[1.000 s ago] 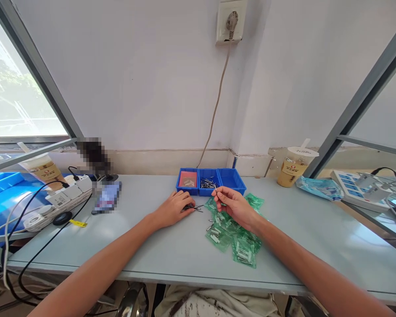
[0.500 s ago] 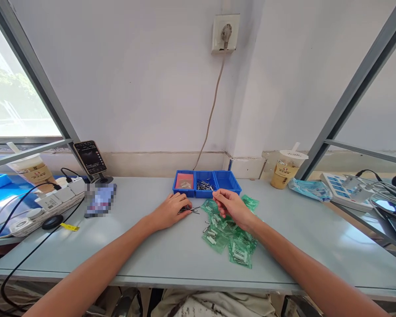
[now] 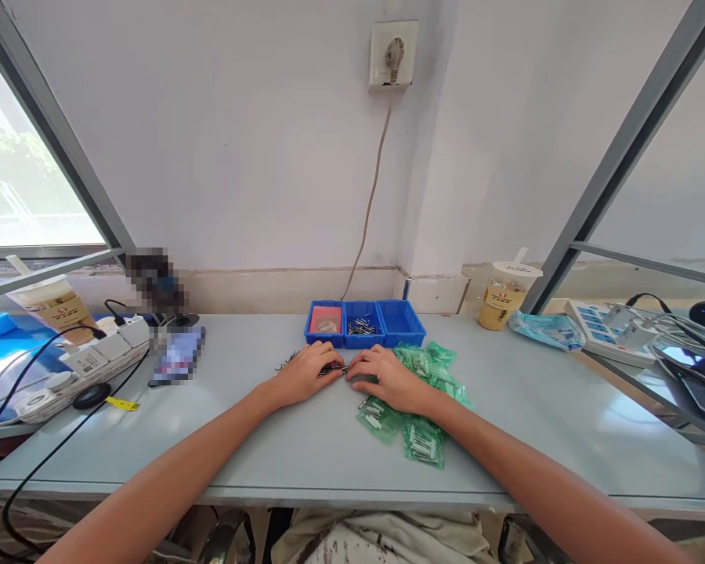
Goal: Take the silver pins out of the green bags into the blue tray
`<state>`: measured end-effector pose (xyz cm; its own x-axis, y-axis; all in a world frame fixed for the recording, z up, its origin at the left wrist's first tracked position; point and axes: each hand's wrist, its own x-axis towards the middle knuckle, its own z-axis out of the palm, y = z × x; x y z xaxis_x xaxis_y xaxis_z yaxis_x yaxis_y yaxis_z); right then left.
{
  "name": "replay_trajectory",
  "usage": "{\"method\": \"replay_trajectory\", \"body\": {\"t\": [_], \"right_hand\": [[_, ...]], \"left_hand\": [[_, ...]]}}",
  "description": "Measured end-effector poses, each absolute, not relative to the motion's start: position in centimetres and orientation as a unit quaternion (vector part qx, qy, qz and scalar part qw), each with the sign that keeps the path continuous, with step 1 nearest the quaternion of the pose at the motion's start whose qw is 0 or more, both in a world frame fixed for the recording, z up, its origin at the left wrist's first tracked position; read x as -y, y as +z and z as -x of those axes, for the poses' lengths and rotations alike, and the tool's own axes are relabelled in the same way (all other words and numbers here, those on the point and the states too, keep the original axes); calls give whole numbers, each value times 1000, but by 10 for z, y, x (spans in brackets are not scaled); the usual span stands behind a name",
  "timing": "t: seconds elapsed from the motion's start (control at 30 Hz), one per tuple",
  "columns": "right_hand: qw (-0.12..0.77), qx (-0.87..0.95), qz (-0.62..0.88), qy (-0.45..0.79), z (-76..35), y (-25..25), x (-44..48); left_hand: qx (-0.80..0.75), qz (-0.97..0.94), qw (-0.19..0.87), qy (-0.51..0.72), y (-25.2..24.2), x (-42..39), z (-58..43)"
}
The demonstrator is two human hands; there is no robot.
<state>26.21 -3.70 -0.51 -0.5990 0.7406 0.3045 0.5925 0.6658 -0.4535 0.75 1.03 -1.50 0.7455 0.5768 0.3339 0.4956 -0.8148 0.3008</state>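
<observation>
My left hand (image 3: 304, 374) lies palm down on the grey table (image 3: 294, 446), fingers curled over a small bunch of thin metal pins (image 3: 332, 367). My right hand (image 3: 386, 376) rests palm down beside it, its fingertips meeting the left hand at the pins; whether it grips one is hidden. Under and to the right of the right hand lies a heap of small green plastic bags (image 3: 423, 423) holding pale parts. Just behind both hands stands a blue three-compartment tray (image 3: 408, 323): reddish parts at left, loose metal pins in the middle.
A power strip (image 3: 88, 362) with black cables and a blurred flat item (image 3: 179, 354) lie at left. A lidded drink cup (image 3: 504, 295) stands at back right, another cup (image 3: 50, 301) at far left. A white panel with cables (image 3: 616, 333) sits at right.
My right hand has come down from a raised pinch near the tray and now lies flat on the table against my left hand. The left hand has stayed on the pins.
</observation>
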Motion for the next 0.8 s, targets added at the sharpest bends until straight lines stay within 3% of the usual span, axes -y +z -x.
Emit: {"method": "replay_trajectory", "body": {"t": [0.3, 0.53, 0.67, 0.8], "right_hand": [[207, 882, 412, 101, -256, -3, 33], [177, 880, 435, 78, -255, 2, 27], [207, 874, 430, 90, -256, 3, 23], [182, 865, 458, 94, -254, 11, 25]], "left_hand": [[-297, -925, 71, 228, -8, -9, -8], [-344, -925, 33, 159, 8, 16, 16], [-369, -917, -2, 151, 2, 32, 21], [-426, -892, 9, 152, -9, 35, 17]]}}
